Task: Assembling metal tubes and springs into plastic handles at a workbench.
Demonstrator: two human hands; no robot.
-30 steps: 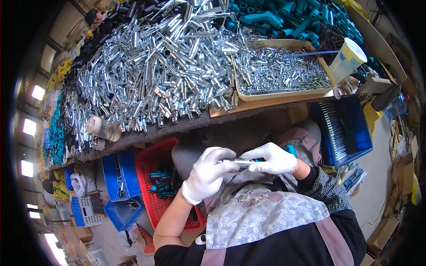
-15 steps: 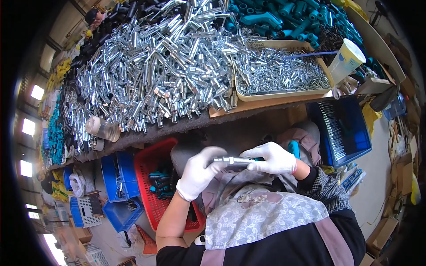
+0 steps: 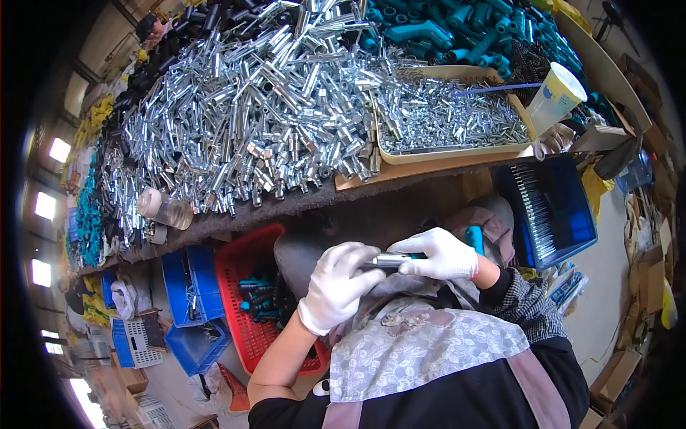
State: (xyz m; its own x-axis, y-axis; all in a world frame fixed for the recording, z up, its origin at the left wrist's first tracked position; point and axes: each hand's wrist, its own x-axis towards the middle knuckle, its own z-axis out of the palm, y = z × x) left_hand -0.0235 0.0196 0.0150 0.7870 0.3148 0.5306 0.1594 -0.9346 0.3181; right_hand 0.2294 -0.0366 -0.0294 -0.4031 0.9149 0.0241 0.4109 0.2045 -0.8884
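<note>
Both my hands wear white gloves and meet over my lap, below the table edge. My right hand is closed around a teal-handled tool with a shiny metal tube. Part of its teal handle shows beyond that hand; the rest is hidden by the glove. My left hand has its fingers bent around the tube's left end, covering the tip. A large heap of silver metal fittings lies on the table in front of me.
A cream tray of small metal parts stands right of the heap, beside a paper cup. Teal handles are piled behind. A red basket and blue bins sit lower left; a blue crate of rods is at right.
My left hand has turned and shifted slightly down, its fingers now covering the tube's left end that showed before. The right hand keeps its place and hold.
</note>
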